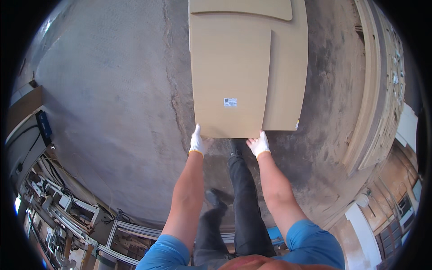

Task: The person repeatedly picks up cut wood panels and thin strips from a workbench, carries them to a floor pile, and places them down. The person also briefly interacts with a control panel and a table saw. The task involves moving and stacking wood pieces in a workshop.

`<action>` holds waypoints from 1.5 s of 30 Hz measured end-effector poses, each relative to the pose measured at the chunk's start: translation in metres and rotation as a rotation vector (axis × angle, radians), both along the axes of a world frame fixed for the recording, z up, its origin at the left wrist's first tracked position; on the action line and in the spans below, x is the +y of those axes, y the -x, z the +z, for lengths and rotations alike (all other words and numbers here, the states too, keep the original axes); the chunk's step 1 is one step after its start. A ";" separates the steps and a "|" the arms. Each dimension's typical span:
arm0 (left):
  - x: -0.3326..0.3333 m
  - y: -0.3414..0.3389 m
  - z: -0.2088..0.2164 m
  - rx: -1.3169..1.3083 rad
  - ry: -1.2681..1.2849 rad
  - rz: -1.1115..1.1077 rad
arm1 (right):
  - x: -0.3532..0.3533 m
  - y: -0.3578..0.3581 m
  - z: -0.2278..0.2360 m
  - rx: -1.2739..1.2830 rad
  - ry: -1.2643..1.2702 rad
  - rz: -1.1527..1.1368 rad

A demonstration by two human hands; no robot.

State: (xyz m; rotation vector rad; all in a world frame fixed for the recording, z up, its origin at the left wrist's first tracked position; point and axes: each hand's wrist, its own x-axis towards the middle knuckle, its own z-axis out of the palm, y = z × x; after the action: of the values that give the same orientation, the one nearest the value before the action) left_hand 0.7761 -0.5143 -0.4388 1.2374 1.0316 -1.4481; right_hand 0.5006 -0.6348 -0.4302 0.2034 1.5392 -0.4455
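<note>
A long brown cardboard box (pixel 229 67) with a small white label (pixel 230 102) near its close end lies in front of me. My left hand (pixel 198 141), in a white knit glove, grips its near left corner. At the near right corner, my right hand (pixel 258 142) holds the same box; its glove leaves the fingertips bare. The fingers under the box are partly hidden. Beneath and to the right is a wider brown cardboard box (pixel 285 85). Another cardboard piece (pixel 243 6) with a rounded corner lies across the far end.
Stacked long wooden boards (pixel 371 90) stand along the right side. Machine frames with metal rails and cables (pixel 76 220) fill the lower left. A white panel (pixel 363 234) is at lower right. My feet are on the worn concrete floor (pixel 112 90), just short of the boxes.
</note>
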 end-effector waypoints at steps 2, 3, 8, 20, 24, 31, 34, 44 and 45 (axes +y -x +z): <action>-0.008 0.005 -0.008 -0.068 0.118 0.212 | 0.000 -0.014 -0.009 -0.005 0.085 -0.106; -0.013 0.004 -0.011 -0.024 -0.026 0.221 | 0.000 -0.021 -0.011 0.057 0.054 -0.173; -0.021 -0.019 -0.002 -0.115 0.063 0.027 | 0.004 -0.045 0.013 0.010 0.220 -0.207; 0.019 -0.202 0.192 -0.429 0.886 -2.448 | 0.222 -0.085 0.212 0.451 0.099 1.108; 0.048 -0.313 0.227 -0.384 0.378 -2.039 | 0.362 -0.145 0.276 0.379 0.055 0.744; 0.039 -0.339 0.203 -0.478 0.816 -3.120 | 0.449 -0.090 0.274 0.151 0.055 0.896; 0.024 -0.235 0.204 -0.411 0.408 -2.869 | 0.458 -0.068 0.285 0.057 0.223 0.557; 0.011 0.092 0.264 -0.371 0.783 -3.090 | 0.584 0.010 0.368 0.923 0.336 0.131; 0.012 0.113 0.267 -0.364 0.799 -3.132 | 0.601 0.033 0.379 0.959 0.309 0.072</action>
State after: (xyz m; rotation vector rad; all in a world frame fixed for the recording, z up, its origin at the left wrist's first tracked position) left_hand 0.6628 -0.5028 -0.1718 -0.8199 1.7663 1.1628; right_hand 0.4679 -0.0334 -0.0512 -0.3651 2.3617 -0.7777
